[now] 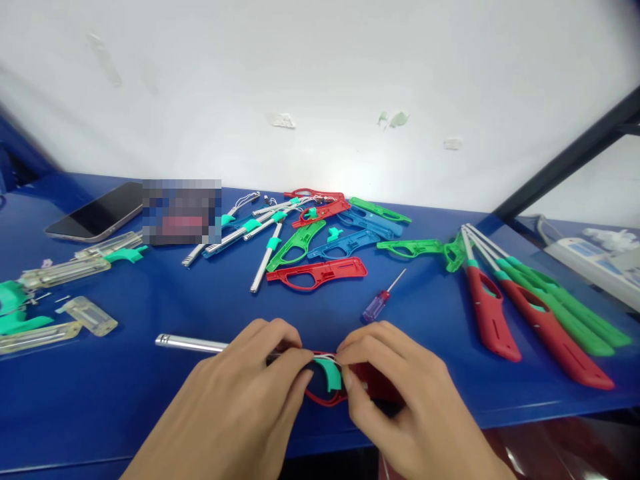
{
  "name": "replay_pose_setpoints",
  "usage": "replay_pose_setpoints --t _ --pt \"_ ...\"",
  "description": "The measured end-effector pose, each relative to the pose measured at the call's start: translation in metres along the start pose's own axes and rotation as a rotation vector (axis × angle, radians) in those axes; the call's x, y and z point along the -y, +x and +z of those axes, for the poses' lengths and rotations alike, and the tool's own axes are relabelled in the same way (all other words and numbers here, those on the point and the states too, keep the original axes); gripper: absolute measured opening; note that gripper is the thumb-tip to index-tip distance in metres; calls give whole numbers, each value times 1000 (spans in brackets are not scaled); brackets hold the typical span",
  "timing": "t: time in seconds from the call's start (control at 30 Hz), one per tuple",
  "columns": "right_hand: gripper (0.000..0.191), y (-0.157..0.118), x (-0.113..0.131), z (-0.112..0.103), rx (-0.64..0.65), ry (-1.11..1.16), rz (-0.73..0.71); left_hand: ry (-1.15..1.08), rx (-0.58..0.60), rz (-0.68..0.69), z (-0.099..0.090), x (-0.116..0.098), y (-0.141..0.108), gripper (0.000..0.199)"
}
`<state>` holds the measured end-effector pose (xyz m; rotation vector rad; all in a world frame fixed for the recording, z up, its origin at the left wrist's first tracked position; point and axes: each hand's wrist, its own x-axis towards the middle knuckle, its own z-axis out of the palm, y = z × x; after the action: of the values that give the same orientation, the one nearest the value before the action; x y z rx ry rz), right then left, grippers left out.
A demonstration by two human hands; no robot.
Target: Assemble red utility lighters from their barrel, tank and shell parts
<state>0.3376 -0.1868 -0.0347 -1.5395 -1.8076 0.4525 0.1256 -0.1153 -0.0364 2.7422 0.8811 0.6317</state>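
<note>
At far left of the screwdriver, a phone (97,213) and clear parts (70,272) lie on a blue surface (65,413). Nearer, beyond it to the left, are loose metal tubes (260,275). In front and to its left, a person's left hand (240,387) is closed, thumb against fingers, around a silver tube (190,343) where it meets a red shell (325,402). A green trigger (333,377) and white wires (327,359) show between the hands. The right hand (410,380) pinches the shell's other side; both hands appear to be adjusting the wires, close work that seems to call for light, steady fingertips. Knuckles hide much of the shell. Colored halves (345,268) spread behind the screwdriver (375,307), which lies just beyond the right hand. To its right are whole lighters (493,327) and a power strip (590,267).
</note>
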Motion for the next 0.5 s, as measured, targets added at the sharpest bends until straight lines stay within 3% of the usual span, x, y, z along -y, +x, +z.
replay_pose_setpoints --t 0.17,0.5 --pt "19 -1 -2 1 -40 1 -29 6 20 -51 0 -1 -2 44" --pt "24 1 -2 1 -80 33 -66 92 -84 20 3 -1 -8 42"
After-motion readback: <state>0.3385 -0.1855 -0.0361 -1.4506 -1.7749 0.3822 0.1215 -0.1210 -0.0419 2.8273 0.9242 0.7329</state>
